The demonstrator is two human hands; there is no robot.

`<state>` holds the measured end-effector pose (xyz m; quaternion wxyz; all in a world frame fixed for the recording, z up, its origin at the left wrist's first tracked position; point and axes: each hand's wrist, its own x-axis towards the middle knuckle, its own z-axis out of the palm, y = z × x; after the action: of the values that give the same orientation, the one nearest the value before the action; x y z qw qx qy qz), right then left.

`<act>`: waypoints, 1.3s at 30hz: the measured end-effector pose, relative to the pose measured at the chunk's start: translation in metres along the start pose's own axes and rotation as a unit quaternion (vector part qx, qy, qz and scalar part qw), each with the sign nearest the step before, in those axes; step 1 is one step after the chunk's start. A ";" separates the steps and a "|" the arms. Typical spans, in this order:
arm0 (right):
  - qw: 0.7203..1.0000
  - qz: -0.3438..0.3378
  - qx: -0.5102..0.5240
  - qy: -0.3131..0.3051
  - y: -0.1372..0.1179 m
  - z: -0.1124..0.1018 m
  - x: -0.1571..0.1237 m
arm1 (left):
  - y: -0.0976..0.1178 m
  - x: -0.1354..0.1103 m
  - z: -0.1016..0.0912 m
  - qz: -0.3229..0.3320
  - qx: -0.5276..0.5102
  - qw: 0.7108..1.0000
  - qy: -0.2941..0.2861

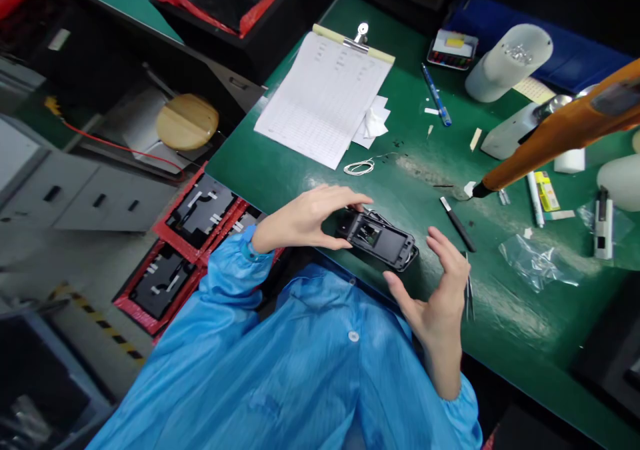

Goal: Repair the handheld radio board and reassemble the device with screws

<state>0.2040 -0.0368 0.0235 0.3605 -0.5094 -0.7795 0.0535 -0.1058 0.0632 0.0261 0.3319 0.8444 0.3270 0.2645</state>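
Note:
A black electronic device housing (pixel 393 245) lies near the table's front edge, its inside facing up with a small green circuit board and thin cables showing. Around its left end my left hand (pixel 317 217) is closed, thumb on the near side and fingers on the far side. Off the housing's right end, my right hand (pixel 440 290) is held apart from it, thumb and fingers spread with nothing between them. A pair of tweezers (pixel 469 297) lies just behind the right hand, partly hidden by it. Farther back lies a black-handled tool with a pale tip (pixel 457 223).
A clipboard with papers (pixel 325 97) lies at the back left, near a coil of white cord (pixel 359 167). An orange powered screwdriver (pixel 555 127) reaches in from the right above the green table (pixel 500 330). A clear plastic bag (pixel 537 260) and white bottles (pixel 505 70) are also there.

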 end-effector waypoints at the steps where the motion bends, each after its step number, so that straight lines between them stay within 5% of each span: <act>1: 1.000 -0.004 -0.004 -0.008 0.002 0.001 -0.001 | -0.001 0.008 0.001 0.000 -0.010 1.000 -0.023; 9: 0.999 0.015 -0.035 -0.014 0.018 0.018 -0.014 | -0.013 0.045 0.014 0.023 -0.048 0.995 -0.082; 39: 0.995 0.077 0.001 -0.065 0.015 0.010 -0.018 | -0.026 0.033 0.018 0.040 -0.106 0.991 -0.064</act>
<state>0.2135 -0.0415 0.0007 0.3050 -0.5627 -0.7597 0.1149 -0.0819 0.0949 0.0032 0.4292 0.8319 0.2409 0.2562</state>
